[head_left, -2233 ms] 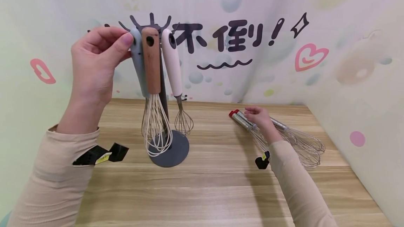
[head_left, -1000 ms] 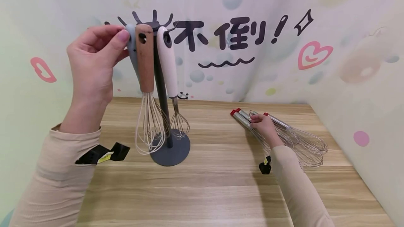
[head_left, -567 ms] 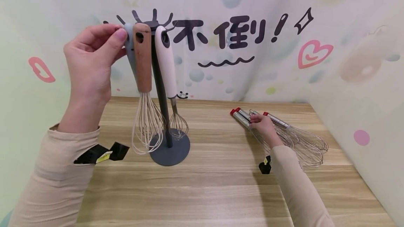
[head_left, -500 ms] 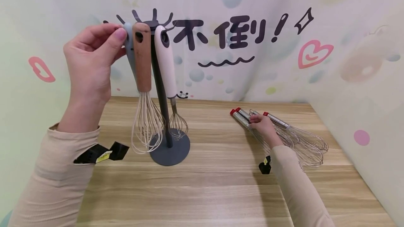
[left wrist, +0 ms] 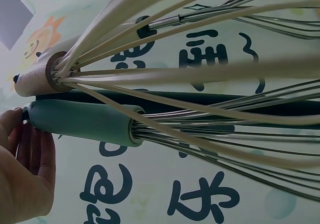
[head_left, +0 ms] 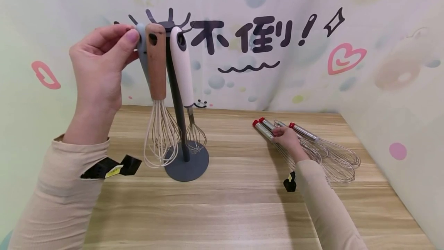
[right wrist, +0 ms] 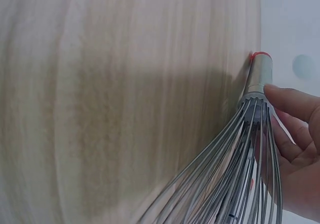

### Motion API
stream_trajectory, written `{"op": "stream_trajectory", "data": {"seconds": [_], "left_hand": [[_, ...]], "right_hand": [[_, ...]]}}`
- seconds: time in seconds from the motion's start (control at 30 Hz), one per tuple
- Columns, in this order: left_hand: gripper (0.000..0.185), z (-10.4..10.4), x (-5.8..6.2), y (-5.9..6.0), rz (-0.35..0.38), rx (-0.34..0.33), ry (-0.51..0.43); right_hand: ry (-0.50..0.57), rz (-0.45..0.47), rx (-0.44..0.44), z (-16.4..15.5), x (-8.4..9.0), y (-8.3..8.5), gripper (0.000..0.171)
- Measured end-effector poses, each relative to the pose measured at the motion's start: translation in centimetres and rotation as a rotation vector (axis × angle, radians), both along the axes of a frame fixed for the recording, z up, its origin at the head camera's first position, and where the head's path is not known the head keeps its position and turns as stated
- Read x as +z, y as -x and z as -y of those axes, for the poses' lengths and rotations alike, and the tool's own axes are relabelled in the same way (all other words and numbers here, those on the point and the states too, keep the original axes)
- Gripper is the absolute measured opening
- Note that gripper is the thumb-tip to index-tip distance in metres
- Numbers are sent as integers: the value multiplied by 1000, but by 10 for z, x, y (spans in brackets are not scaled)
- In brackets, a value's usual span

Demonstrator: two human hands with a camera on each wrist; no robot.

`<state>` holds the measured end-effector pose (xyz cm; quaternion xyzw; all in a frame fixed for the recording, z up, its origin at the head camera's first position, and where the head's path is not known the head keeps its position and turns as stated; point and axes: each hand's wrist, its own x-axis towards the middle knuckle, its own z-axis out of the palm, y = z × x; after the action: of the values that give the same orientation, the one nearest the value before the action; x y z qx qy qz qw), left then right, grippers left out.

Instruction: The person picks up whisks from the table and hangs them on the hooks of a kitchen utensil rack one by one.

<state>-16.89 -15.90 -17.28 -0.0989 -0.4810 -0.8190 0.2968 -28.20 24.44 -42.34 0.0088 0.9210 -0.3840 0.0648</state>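
My left hand [head_left: 102, 61] pinches the top end of a whisk's blue handle [left wrist: 85, 121], beside a dark grey hanging rack [head_left: 190, 167]. A whisk with a wooden handle [head_left: 157, 65] and one with a white handle [head_left: 182, 68] hang in front of and right of it. To the right, my right hand [head_left: 289, 141] is down among several metal whisks lying on the table. Its thumb and fingers grip the lower handle of a red-tipped whisk [right wrist: 260, 76], near where the wires start. Part of that pile is hidden under the hand.
Another red-tipped metal whisk [head_left: 305, 132] lies right of the right hand, its wires reaching toward the right wall. Bare hooks [head_left: 170, 14] fan out at the rack's top. A printed cloth [head_left: 225, 88] stands behind the wooden table [head_left: 222, 203].
My right hand has come down slightly right onto the metal whisks and then stays nearly still. The left hand has shifted slightly left with the blue whisk; the wooden-handled whisk has moved left too.
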Motion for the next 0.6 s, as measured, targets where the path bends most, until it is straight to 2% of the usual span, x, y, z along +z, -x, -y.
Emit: {"op": "stream_trajectory", "data": {"seconds": [0.13, 0.43, 0.6], "left_hand": [[21, 0, 0, 0, 3, 1, 4], [22, 1, 1, 1, 12, 12, 2], [22, 1, 1, 2, 17, 16, 5]], "right_hand": [[-10, -18, 22, 1, -2, 0, 38], [-32, 8, 34, 4, -3, 0, 38], [-61, -24, 37, 5, -4, -1, 36]]}}
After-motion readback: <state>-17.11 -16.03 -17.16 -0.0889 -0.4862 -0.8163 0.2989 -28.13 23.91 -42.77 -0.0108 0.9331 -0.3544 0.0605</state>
